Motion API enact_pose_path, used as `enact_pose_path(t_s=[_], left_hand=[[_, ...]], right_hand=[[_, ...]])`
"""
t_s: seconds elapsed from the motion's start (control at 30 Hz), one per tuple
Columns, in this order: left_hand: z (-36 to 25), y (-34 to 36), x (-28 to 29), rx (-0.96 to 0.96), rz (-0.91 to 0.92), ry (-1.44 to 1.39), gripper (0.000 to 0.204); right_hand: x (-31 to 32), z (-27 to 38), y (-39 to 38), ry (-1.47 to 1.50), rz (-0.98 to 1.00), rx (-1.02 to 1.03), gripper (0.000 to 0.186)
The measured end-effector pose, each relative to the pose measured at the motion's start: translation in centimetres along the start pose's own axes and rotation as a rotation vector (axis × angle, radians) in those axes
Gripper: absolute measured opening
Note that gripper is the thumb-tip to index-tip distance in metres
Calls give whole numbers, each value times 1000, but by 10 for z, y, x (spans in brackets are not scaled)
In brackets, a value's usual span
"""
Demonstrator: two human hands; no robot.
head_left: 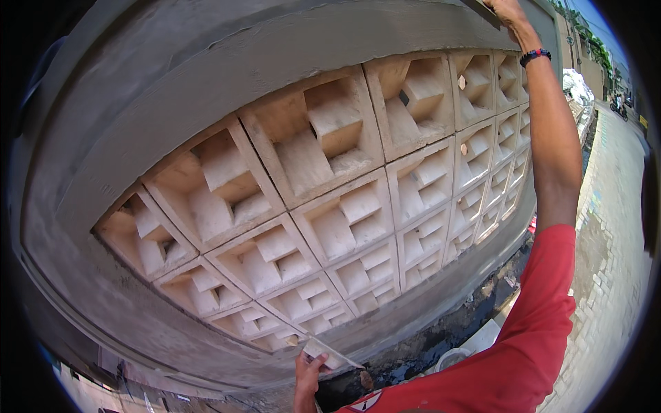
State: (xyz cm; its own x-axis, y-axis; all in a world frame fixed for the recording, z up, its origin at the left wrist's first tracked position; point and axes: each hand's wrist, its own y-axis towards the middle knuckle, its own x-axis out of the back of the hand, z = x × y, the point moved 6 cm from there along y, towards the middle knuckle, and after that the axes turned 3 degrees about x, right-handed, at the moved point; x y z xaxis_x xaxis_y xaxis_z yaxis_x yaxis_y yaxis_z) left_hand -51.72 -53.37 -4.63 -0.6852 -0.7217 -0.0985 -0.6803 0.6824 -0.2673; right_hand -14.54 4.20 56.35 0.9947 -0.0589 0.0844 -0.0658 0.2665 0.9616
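A grey plastered wall (172, 89) fills most of the view, outdoors in daylight, its smooth cement band curving over and under a large panel of pale concrete ventilation blocks (330, 199). The blocks sit in a grid of square cells, each with stepped, box-like recesses, and thin mortar joints run between them. To the right a paved lane (613, 227) of light bricks runs away along the wall, with a strip of dark wet ground (441, 337) at the wall's foot and a round pale bucket (451, 358) lying in it. Far down the lane stand green trees and a small parked vehicle, too small to tell more.

The person's right arm, in a red sleeve (544, 323), reaches straight up along the wall. A dark beaded bracelet (535, 55) circles the wrist. The right hand (506, 10) is at the top edge on the upper cement band, fingers curled around a dark flat tool (482, 10); most of it is cut off by the rim.

The left hand (308, 375) is low, near the bottom edge below the block panel, fingers closed on a pale flat trowel-like board (330, 353) held tilted just off the lower band.
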Motion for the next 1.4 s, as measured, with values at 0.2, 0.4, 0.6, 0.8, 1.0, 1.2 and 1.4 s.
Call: enact_pose_path(t_s=[0.2, 0.4, 0.6, 0.8, 1.0, 1.2, 1.4], left_hand=[[10, -3, 11, 9, -28, -58, 33], [7, -6, 17, 3, -49, -80, 33], [8, -4, 21, -6, -45, -79, 34], [6, -6, 30, -8, -29, -86, 36], [6, -11, 44, -10, -40, -93, 35], [8, -17, 59, -11, -27, -112, 36], [18, -20, 71, -4, -17, -153, 36]], right_hand=[[-21, 51, 5, 7, 234, 168, 17], [-41, 104, 3, -552, 260, 68, 25], [-67, 152, -4, -513, 300, 70, 24], [-96, 195, -7, -659, 305, 184, 23], [-129, 237, -7, -542, 380, 199, 24], [-156, 261, -10, -484, 399, 176, 26], [-180, 299, -16, -530, 422, 138, 25]])
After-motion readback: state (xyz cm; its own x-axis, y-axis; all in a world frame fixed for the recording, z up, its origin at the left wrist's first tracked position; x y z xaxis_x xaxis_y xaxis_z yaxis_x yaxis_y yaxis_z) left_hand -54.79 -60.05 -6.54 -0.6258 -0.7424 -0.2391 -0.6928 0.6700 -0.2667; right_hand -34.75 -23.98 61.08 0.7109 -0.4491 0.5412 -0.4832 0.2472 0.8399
